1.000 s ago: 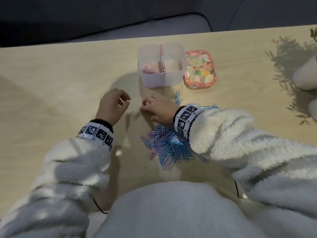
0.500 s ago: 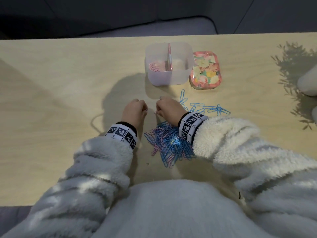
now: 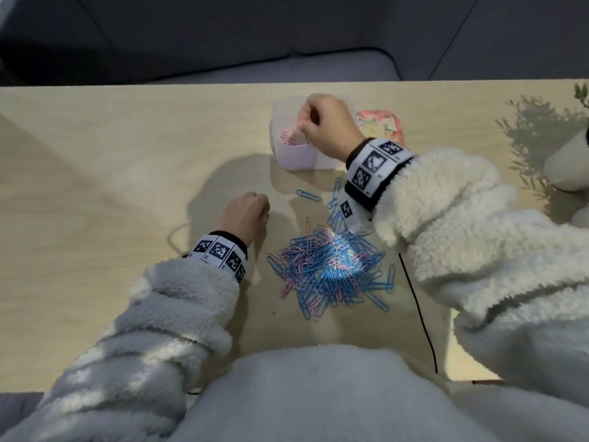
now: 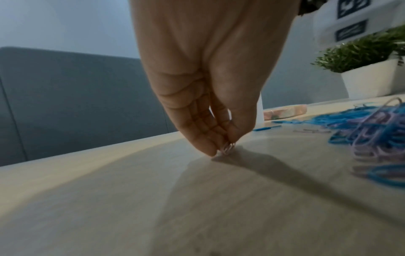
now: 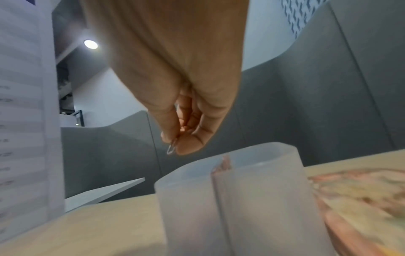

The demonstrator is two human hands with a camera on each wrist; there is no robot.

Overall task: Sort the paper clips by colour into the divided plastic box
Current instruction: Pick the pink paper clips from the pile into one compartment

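- Our right hand [image 3: 325,124] pinches a pale paper clip [image 5: 171,148] over the translucent divided plastic box [image 3: 294,156], far centre.
- Our left hand [image 3: 245,215] pinches a pink clip [image 4: 228,148] against the wooden table [image 3: 95,186], left of the blue-and-pink clip pile [image 3: 328,266]; bare tabletop further left.

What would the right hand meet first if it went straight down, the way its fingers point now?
Probably the left compartment of the divided plastic box, where pink clips lie; the right hand pinches a paper clip above it.

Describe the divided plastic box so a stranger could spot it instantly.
On the wooden table, look past the pile of blue and pink paper clips to the far edge. The divided plastic box stands under the right hand. Unlike the flat floral lid beside it, it is translucent and upright.
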